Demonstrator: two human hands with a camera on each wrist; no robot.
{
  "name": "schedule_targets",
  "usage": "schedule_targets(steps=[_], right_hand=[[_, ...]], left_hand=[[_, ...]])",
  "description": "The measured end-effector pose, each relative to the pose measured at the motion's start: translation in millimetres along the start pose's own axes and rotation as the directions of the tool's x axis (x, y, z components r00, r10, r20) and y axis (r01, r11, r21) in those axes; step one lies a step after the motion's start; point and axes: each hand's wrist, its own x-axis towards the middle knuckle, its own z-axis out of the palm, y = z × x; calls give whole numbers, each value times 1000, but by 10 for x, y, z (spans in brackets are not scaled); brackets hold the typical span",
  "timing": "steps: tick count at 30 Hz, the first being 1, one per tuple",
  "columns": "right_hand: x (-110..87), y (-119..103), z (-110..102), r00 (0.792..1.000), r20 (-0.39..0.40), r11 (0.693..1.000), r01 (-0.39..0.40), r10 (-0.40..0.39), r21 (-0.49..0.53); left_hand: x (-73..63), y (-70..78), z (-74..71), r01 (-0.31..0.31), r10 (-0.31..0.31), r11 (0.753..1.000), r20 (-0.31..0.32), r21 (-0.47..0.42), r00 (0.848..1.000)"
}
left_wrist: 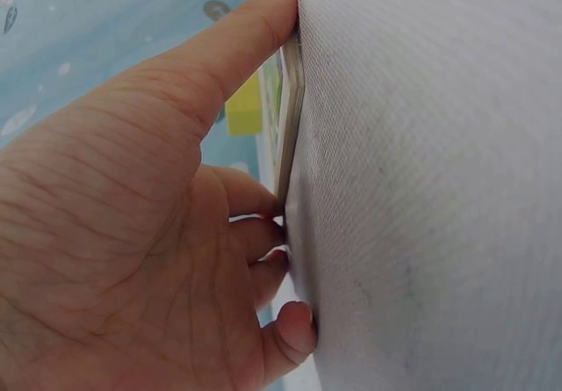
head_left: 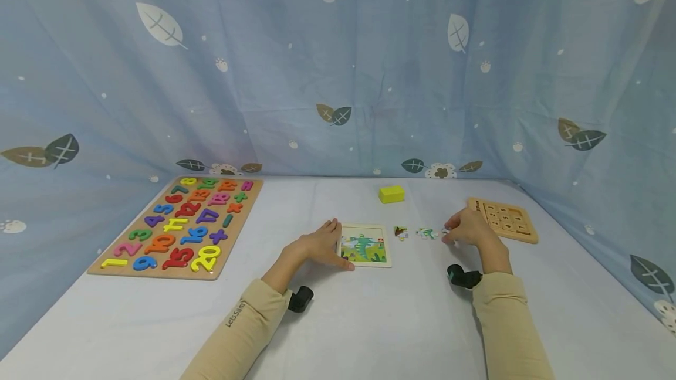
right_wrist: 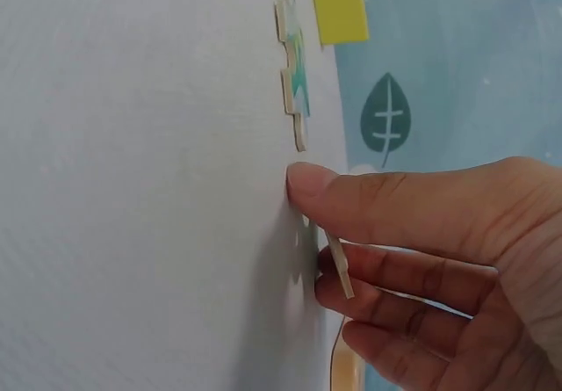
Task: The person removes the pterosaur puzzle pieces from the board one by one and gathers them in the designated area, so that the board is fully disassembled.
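A small framed dinosaur jigsaw puzzle (head_left: 364, 246) lies flat on the white table. My left hand (head_left: 322, 246) holds its left side, thumb along the near edge and fingers bent against the left edge; the left wrist view shows the hand (left_wrist: 149, 206) at the frame's rim (left_wrist: 290, 119). Further right, my right hand (head_left: 467, 230) pinches a jigsaw piece (head_left: 446, 231) between thumb and fingers, tilted close to the table. Its thin edge shows under the thumb of the right hand (right_wrist: 421, 242) in the right wrist view. Two loose pieces, one brownish (head_left: 401, 232) and one green-white (head_left: 425, 233), lie between puzzle and hand.
A yellow block (head_left: 391, 194) stands behind the loose pieces. At the left lies a large wooden number board (head_left: 232, 239) with colourful numerals. A small wooden board with numbered tiles (head_left: 514, 221) lies just beyond the right hand. A blue patterned curtain (head_left: 296, 75) encloses the table.
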Motion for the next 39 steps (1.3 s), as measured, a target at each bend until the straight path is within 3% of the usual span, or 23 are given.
schedule_targets(steps=[9,14,24,34,39], right_hand=[[-31,6,-47,1000,20,999,-20,19,26],[-71,-69,-166,999,-17,997,45,-44,68],[-123,-633,-233,967,-102,972,233,-232,0],[-101,-1095,15,945,-49,946,323,-324,-41],[-71,-1293,228,916,-13,916,399,-400,-45]], left_hand=[[2,6,5,5,-5,1000,-2,2,1000],[6,4,12,2,-2,1000,-5,-2,1000],[-2,6,7,8,-8,1000,-7,-5,1000],[-12,7,-6,10,-10,1000,-1,-3,1000],[-7,8,-10,23,-23,1000,4,7,1000]])
